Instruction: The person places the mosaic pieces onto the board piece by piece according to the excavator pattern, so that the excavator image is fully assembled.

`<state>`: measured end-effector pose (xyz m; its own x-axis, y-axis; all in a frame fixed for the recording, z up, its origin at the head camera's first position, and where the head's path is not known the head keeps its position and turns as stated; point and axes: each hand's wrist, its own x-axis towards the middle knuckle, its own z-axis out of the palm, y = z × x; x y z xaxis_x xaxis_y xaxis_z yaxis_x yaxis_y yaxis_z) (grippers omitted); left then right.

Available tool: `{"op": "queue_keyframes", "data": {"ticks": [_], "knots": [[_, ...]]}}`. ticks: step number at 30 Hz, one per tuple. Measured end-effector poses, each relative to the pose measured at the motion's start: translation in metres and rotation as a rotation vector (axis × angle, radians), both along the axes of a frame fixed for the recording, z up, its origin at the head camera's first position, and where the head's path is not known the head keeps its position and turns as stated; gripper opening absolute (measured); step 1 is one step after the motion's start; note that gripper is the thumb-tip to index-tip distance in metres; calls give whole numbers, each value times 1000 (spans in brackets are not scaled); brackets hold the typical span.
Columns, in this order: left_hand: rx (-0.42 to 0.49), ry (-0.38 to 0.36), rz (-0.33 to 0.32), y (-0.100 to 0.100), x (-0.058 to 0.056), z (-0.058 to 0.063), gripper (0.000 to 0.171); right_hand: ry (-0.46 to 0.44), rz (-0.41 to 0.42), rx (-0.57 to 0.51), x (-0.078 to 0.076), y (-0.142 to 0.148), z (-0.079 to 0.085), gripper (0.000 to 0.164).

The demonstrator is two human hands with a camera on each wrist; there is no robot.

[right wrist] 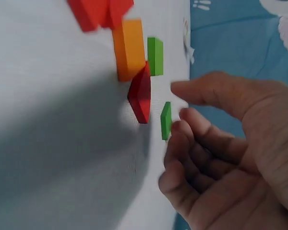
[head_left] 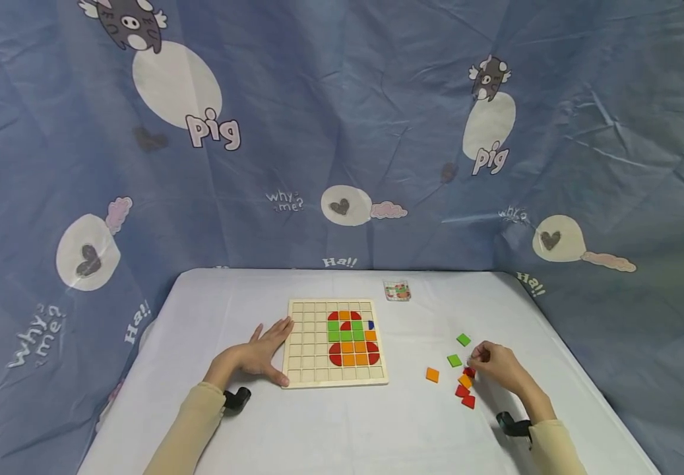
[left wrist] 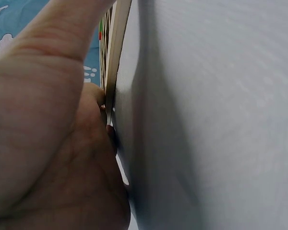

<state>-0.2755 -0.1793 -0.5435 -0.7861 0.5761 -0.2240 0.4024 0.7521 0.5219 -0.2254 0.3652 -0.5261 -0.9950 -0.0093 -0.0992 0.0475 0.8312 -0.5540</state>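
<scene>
A wooden grid board [head_left: 309, 356] lies on the white table, with red, orange and green pieces set in its right half and a small blue piece [head_left: 371, 325] near its right edge. Along the board's left side rests my left hand [head_left: 256, 356], fingers spread, thumb at the near corner. My right hand [head_left: 493, 364] hovers beside the loose pieces, fingers loosely bent. In the right wrist view, a gap shows between thumb and fingertips with nothing held. Nearest to it are a red piece [right wrist: 141, 93], tilted against an orange piece [right wrist: 129, 50], and a green square [right wrist: 166, 120].
Left of the right hand lie another green square [head_left: 454, 361], an orange square [head_left: 432, 375] and two red pieces [head_left: 462, 391]. A small picture card [head_left: 398, 290] is behind the board's right corner. Blue printed cloth [head_left: 294, 132] hangs behind the table [head_left: 342, 435].
</scene>
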Motion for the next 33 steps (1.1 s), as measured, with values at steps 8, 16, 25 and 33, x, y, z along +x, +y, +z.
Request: {"op": "queue_keyframes", "data": {"ticks": [8,16,25,33], "knots": [[7,6,5,-2,-2,-1,134,-33,76,-8,21,-11,-3,22],[9,3,3,0,-2,0,134,26,55,19,22,-10,-7,24],[29,0,-3,0,1,-1,133,-22,81,-49,34,-3,-10,28],[12,-2,10,-1,-1,-2,135,98,73,-17,33,-9,-20,30]]}}
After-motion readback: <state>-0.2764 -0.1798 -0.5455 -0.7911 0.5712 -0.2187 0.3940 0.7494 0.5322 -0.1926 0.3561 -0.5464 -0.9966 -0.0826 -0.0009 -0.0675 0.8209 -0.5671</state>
